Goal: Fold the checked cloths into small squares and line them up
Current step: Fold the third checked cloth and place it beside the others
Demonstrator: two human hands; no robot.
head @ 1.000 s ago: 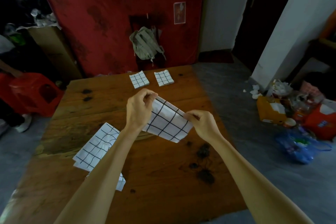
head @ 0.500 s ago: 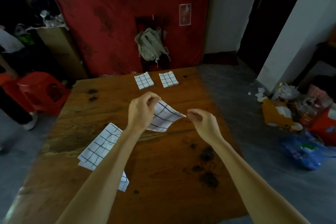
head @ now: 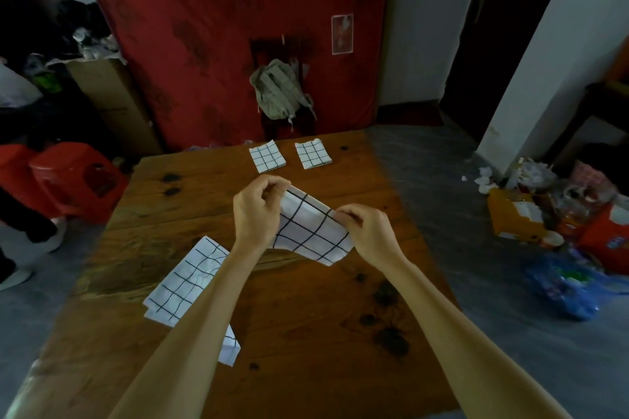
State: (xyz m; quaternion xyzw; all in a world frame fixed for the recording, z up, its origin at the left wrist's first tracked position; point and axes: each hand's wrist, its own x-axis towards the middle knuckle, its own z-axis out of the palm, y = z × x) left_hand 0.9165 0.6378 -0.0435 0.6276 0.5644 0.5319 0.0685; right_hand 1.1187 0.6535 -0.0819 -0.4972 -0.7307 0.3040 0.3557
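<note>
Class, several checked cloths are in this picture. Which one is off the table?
The cloth in the hands, pinched by the left hand and right hand. The two folded squares and the unfolded pile lie flat.

White cloths [head: 309,231] carry black checks; the table [head: 306,333] is brown, the curtain [head: 221,27] red, the stool [head: 78,177] red.

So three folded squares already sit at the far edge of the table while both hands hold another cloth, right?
Not quite: the head view shows two folded squares at the table's far edge, not three. Both the left hand and right hand do hold another cloth.
</note>
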